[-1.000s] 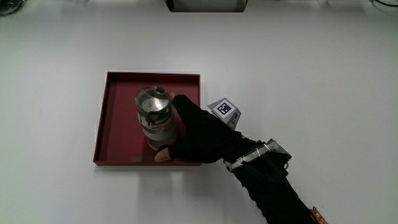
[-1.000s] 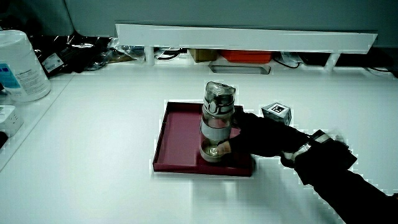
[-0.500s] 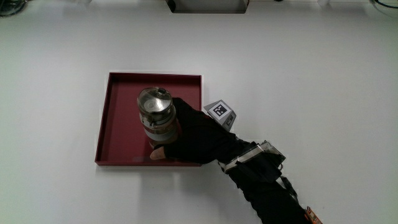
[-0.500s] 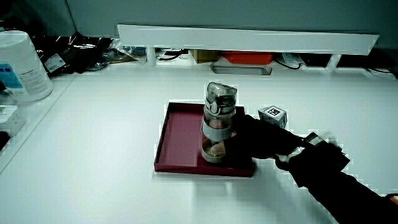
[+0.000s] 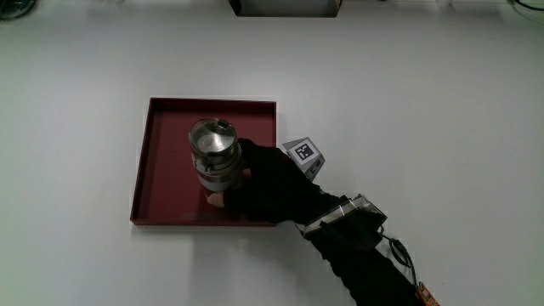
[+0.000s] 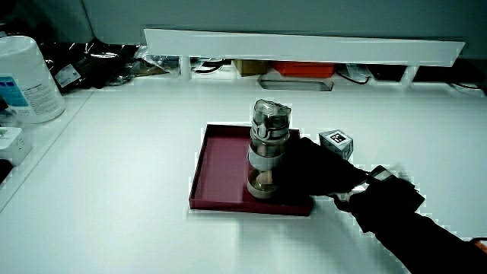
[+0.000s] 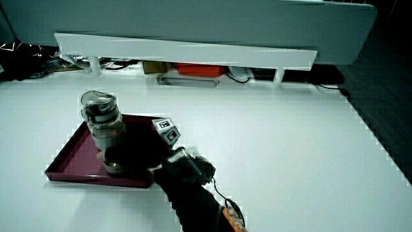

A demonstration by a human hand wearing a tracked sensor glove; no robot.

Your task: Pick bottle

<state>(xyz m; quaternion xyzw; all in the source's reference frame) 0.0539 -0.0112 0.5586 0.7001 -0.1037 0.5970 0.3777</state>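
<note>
A clear bottle [image 5: 213, 158] with a grey lid stands upright in a dark red tray [image 5: 161, 140]; both side views show the bottle [image 6: 267, 148] [image 7: 102, 129] in the tray [image 6: 221, 169] [image 7: 71, 158]. The gloved hand [image 5: 259, 181] is wrapped around the bottle's lower body, at the tray edge nearer to the person. Its fingers are curled against the bottle, the thumb tip showing by the base. The patterned cube [image 5: 306, 155] sits on the back of the hand. In both side views the hand [image 6: 316, 173] [image 7: 138, 153] grips the bottle's lower half.
A low white partition [image 6: 304, 47] runs along the table's edge farthest from the person, with cables and boxes under it. A white canister [image 6: 24, 79] stands near a corner of the table. The forearm [image 5: 361, 259] reaches in from the person's side.
The hand has closed further around the bottle's lower body, and the thumb has slid closer to the base. The bottle stays upright in the tray.
</note>
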